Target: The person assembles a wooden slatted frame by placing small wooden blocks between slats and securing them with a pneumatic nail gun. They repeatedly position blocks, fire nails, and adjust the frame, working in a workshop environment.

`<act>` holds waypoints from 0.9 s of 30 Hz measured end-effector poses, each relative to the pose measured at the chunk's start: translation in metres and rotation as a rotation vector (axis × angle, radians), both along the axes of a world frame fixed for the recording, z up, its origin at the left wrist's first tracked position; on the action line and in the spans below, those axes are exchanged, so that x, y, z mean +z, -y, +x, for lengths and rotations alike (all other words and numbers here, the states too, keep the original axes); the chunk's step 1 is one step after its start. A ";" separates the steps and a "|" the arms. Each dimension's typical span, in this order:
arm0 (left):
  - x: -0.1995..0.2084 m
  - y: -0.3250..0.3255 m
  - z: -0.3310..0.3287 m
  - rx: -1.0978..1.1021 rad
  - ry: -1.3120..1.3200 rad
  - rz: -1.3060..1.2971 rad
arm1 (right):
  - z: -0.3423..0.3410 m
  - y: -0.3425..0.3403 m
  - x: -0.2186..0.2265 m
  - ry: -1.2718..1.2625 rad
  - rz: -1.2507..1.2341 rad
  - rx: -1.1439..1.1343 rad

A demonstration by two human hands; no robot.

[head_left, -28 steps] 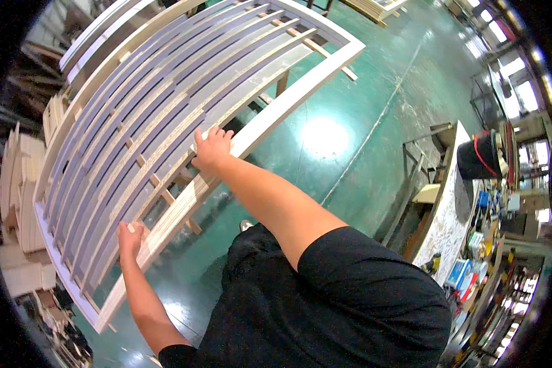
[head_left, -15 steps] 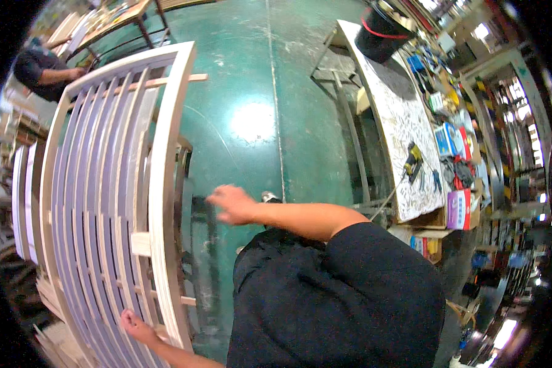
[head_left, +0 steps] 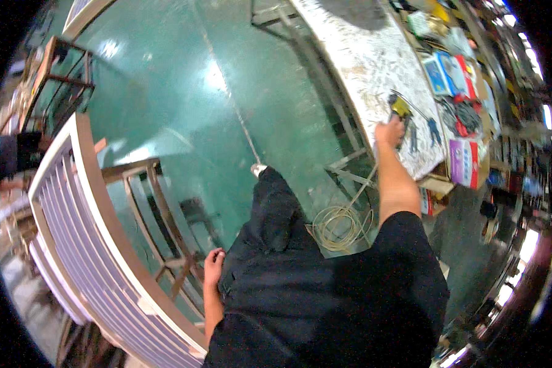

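Green floor (head_left: 165, 92) is seen between two large pieces: on the left a slatted wooden frame (head_left: 107, 211), on the right a smeared white tabletop (head_left: 368, 61). Beside the frame a dark stand (head_left: 133, 168) is placed; whether the frame is borne by it cannot be told. Below the tabletop, a pale hose (head_left: 322, 228) is gathered in a loose coil, and one length is led up toward the edge; its end is hidden. Near that edge, a yellow-and-black tool (head_left: 400, 108) is laid on the tabletop, with the right hand (head_left: 389, 132) set at its dark lower part; whether the fingers are fully closed round it cannot be told. The left hand (head_left: 214, 266) is held low beside the thigh, apart from the frame, its fingers partly curled; whether anything is held cannot be told. Just right of the tool, small dark hand tools (head_left: 413, 140) are laid.

For a sure hold, the tool is probably best gripped with the whole palm and lifted straight up, so that its neighbours are not swept along; the hose should be kept from snagging.
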State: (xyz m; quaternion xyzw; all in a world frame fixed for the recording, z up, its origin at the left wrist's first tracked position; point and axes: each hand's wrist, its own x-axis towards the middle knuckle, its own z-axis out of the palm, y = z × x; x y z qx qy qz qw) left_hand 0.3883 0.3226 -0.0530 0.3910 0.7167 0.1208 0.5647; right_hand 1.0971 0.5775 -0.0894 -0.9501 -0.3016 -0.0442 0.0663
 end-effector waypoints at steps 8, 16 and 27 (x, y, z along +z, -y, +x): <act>-0.013 0.039 -0.037 0.172 -0.232 -0.388 | 0.187 -0.038 -0.115 -0.292 -0.261 0.036; -0.018 0.041 0.074 0.233 -0.080 -0.080 | 0.235 -0.040 -0.064 -0.570 -0.020 -0.221; 0.152 0.087 -0.095 0.457 -0.763 0.687 | -0.176 -0.062 0.094 -1.477 -0.219 0.279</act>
